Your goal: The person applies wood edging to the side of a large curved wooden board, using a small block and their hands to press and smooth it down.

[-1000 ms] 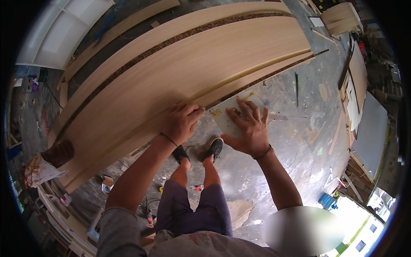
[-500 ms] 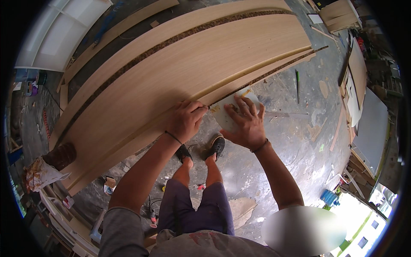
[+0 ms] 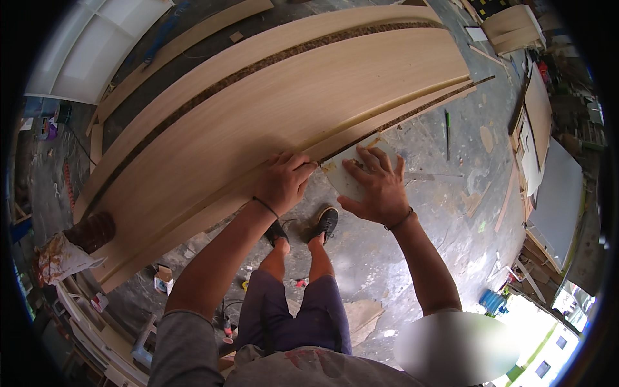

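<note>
- Far left of the frame: a crumpled paper bag (image 3: 59, 258) sits by a dark brown block (image 3: 93, 231) near the lower end of the boards.
- Sweeping from lower left to upper right: the big pale wooden panel (image 3: 271, 109), with a dark speckled strip (image 3: 258, 71) running along it.
- Centre: the left hand (image 3: 284, 182) lies on the panel's near edge, its fingers (image 3: 298, 161) curled down and pressed on the wood, tips touching the thin edge strip (image 3: 400, 116); it closes on nothing that I can see.
- Just right of it: a pale flat sheet piece (image 3: 351, 177) lies at the panel's edge, right between the two hands.
- Centre right: the right hand (image 3: 377, 188) is spread flat on top of that piece, fingers (image 3: 371, 158) wide open, pinning it down rather than gripping.
- Below the hands: two dark shoes (image 3: 325, 222) on the grey concrete floor (image 3: 438, 213).
- Right: a green pencil-like tool (image 3: 447, 126) lies on the floor, well apart from the hands.
</note>
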`<state>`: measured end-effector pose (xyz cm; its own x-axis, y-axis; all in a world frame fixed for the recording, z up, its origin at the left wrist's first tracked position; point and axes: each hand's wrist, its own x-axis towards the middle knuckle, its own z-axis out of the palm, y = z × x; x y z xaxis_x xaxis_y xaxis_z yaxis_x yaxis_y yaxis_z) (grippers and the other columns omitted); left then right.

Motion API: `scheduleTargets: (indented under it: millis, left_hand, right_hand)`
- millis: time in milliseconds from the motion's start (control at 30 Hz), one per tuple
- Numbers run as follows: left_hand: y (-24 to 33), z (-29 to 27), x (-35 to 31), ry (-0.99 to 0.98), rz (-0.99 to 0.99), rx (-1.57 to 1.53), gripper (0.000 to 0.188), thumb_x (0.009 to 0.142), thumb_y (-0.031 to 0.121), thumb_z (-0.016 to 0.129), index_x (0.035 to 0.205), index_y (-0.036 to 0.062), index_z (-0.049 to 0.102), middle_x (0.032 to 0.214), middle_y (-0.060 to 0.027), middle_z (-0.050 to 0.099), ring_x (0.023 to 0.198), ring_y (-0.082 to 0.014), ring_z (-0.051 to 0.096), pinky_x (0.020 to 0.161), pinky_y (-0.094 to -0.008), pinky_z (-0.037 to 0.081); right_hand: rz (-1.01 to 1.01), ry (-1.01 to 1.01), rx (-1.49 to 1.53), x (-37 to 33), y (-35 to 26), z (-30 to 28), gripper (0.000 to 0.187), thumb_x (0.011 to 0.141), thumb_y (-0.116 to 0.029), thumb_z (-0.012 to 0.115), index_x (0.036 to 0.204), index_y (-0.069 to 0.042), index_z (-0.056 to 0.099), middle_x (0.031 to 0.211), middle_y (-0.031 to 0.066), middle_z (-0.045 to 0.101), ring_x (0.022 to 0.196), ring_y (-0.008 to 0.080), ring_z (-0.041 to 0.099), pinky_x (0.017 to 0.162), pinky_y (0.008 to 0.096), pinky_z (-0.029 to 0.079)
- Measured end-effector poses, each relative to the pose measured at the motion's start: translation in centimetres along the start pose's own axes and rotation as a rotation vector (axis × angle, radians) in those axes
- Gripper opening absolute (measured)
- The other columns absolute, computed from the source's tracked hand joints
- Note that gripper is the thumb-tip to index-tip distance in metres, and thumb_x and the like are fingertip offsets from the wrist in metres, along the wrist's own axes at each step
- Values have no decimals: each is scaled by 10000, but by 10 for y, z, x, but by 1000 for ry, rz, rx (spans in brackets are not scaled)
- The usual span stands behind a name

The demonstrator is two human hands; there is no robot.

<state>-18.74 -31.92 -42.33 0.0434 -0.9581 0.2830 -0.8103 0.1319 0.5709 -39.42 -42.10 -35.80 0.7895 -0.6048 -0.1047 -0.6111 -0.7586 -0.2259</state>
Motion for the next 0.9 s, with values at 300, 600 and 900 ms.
scheduleTargets:
  millis: [300, 600, 900]
  left_hand:
    - [0, 1, 0, 4, 12, 4, 152, 807, 95, 653, 954, 104, 691, 970, -24, 601, 957, -253, 584, 852, -413, 433]
    - [0, 7, 1, -40, -27, -22, 211, 774, 72, 651, 980, 107, 679, 1023, -17, 605, 1037, -240, 556, 946, -409, 415]
    - [3, 6, 4, 75, -27, -13, 186, 752, 77, 680, 929, 134, 680, 905, -28, 629, 845, -261, 629, 754, -413, 503]
  right_hand:
    - [-22, 26, -21, 3, 0, 2, 682, 645, -516, 745, 1240, -203, 630, 1403, 112, 470, 1310, 295, 377, 981, 713, 238]
    - [116, -173, 113, -22, 4, -16, 685, 672, -528, 737, 1247, -173, 625, 1387, 140, 482, 1274, 333, 428, 1000, 609, 303]
    - [360, -116, 2355, -64, 9, -8, 1074, 658, -691, 652, 1485, -98, 310, 1519, 264, 265, 1312, 511, 370, 900, 758, 377]
